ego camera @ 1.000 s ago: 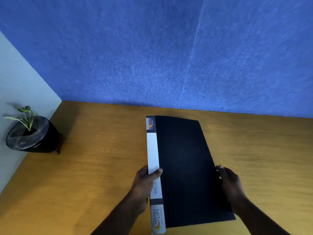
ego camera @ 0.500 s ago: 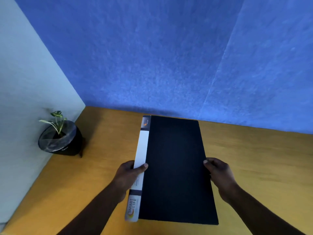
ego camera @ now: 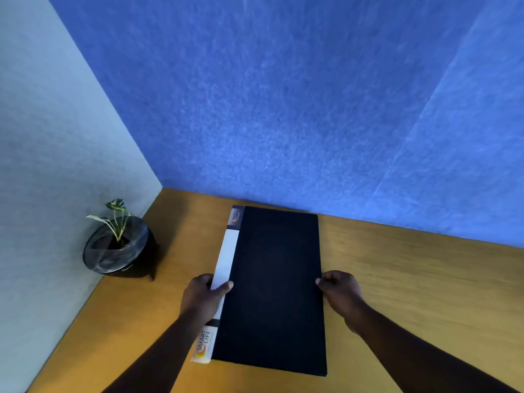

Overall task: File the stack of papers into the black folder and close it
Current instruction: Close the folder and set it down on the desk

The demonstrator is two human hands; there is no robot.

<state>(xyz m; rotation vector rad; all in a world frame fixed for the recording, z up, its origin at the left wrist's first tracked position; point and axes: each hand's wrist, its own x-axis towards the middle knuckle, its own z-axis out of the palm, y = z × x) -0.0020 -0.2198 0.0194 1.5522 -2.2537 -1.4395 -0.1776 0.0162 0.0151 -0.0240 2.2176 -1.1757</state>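
The black folder (ego camera: 276,285) lies closed and flat on the wooden table (ego camera: 411,279), its white labelled spine on the left. My left hand (ego camera: 202,299) grips the spine about midway, thumb on top. My right hand (ego camera: 340,290) holds the folder's right edge with curled fingers. No papers are visible; any inside are hidden by the cover.
A small potted plant (ego camera: 119,245) in a dark bowl stands at the table's left, against the pale wall. A blue felt wall (ego camera: 283,109) rises just behind the folder's far end. Bare wood stretches to the right of the folder.
The folder has slid away from me toward the blue wall, both hands staying on its edges. The view has swung left, bringing the plant closer to the middle.
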